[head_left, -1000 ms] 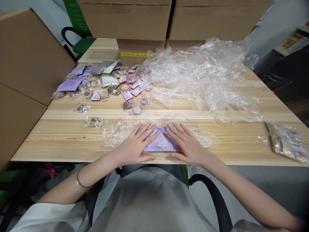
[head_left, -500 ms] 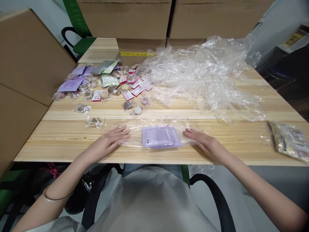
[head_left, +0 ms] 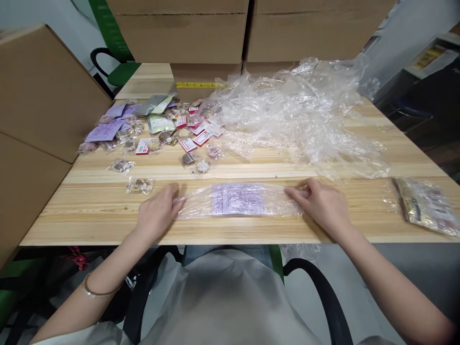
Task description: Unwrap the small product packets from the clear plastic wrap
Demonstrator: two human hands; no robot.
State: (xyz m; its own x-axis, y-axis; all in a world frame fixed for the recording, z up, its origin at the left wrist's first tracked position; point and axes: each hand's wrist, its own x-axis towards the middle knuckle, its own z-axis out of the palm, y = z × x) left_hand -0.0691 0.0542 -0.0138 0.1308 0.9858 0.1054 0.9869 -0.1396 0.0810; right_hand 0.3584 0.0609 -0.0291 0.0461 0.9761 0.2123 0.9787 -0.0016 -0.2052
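Left hand [head_left: 156, 211]: grip closed, thumb and fingers pinching the left end of the clear film [head_left: 282, 199]. Right hand [head_left: 323, 203]: grip closed likewise on the film's right end. Between the two I see the film drawn out in a band, with the purple packets [head_left: 242, 199] midway, near the front edge of the desk [head_left: 108, 215]. I cannot tell whether the film goes all the way round them. Past the left hand, two small wrapped pieces [head_left: 140, 185] lie apart. Farther back I note a heap: purple sachets [head_left: 104, 131], red-and-white packs [head_left: 203, 138]. Right of that, a large rumpled mass of loose plastic [head_left: 305, 110]. Far right, a gold package [head_left: 427, 206]. Cardboard boxes [head_left: 179, 38] stand at left and behind.
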